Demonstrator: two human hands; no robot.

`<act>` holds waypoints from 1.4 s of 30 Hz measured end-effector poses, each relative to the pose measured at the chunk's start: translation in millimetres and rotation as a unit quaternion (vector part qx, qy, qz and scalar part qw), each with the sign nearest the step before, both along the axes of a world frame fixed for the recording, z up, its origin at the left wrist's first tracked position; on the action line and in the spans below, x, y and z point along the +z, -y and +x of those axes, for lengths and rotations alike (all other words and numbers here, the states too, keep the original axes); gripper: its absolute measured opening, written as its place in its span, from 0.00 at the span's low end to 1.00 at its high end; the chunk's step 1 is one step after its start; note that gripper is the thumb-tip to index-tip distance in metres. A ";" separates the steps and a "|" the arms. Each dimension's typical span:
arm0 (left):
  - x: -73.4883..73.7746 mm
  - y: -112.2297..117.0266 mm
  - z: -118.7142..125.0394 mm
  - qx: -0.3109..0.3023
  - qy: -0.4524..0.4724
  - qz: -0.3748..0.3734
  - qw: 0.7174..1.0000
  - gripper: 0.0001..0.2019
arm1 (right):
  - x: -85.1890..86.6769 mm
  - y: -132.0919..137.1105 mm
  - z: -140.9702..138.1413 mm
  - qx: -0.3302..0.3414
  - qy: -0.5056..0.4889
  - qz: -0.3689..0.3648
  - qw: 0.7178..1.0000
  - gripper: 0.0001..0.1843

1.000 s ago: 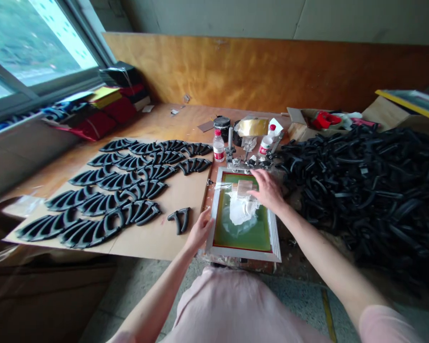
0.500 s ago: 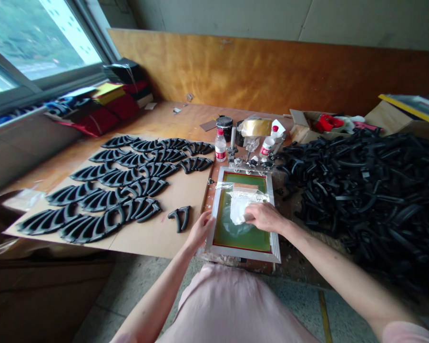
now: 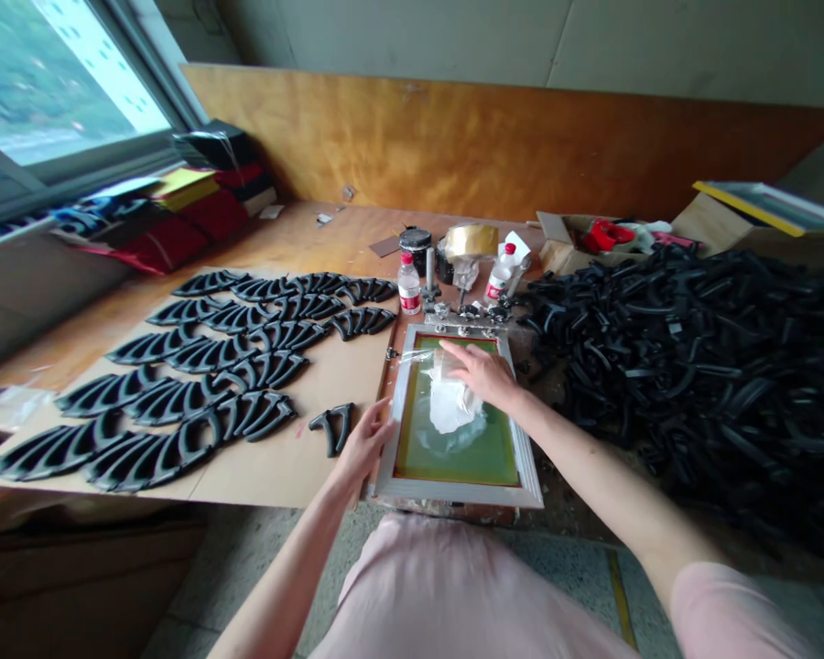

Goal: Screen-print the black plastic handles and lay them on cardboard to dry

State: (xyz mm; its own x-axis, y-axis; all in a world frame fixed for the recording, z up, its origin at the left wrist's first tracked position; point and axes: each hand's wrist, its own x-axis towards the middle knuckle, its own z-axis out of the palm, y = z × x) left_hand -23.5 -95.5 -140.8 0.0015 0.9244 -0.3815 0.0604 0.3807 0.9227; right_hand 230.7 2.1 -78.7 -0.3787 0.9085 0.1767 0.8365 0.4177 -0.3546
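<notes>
At the near edge of the wooden workbench [image 3: 316, 233], an aluminium-framed silkscreen [image 3: 457, 495] with a green mesh lies flat, directly in front of the person. The right hand [image 3: 477, 373] sits over the upper middle of the mesh, fingers extended and slightly spread, palm down on a crumpled white wad [image 3: 449, 407]; the hand is open, with no clear grip on the wad. A strip of clear plastic film [image 3: 418, 357] lies across the screen's upper left corner, just beside the fingertips. The left hand [image 3: 363, 446] sits against the screen's left rail, fingers loosely curled; whether it grips the rail cannot be told. Just left of that hand lies a loose black forked plastic piece [image 3: 333, 428] on a cardboard sheet [image 3: 302, 476], with rows of similar pieces [image 3: 212, 384] beyond it. Metal hinge clamps [image 3: 463, 316] stand at the screen's far edge, and a heap of black pieces [image 3: 687, 366] lies to its right.
</notes>
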 end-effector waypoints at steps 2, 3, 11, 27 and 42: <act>23.4 -2.8 -1.4 0.008 0.022 0.013 1.000 0.34 | 11.7 -19.4 18.0 -0.056 -0.009 0.030 0.998 0.31; 35.9 -5.8 -1.3 0.017 0.034 0.022 0.999 0.32 | 14.6 -25.3 32.2 -0.090 -0.016 0.055 0.994 0.28; 128.0 -78.7 22.9 0.052 0.144 0.225 0.962 0.28 | -52.6 18.1 83.9 -0.098 0.162 0.069 0.980 0.21; -6.5 38.4 41.7 0.092 0.204 -0.149 0.963 0.16 | -77.7 92.4 -4.5 0.070 -0.037 0.003 0.997 0.09; -58.1 -2.2 -65.7 0.029 -0.338 0.033 0.940 0.12 | -160.1 39.2 247.8 -0.124 0.300 -0.095 0.941 0.18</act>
State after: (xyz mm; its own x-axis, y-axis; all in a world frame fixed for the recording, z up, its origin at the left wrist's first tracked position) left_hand -89.2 -93.3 -198.9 -0.2713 0.9371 -0.2195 0.6220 0.3448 0.7030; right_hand 478.5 -37.1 -238.8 -0.1316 0.9755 -0.1763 0.9735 0.1608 0.1629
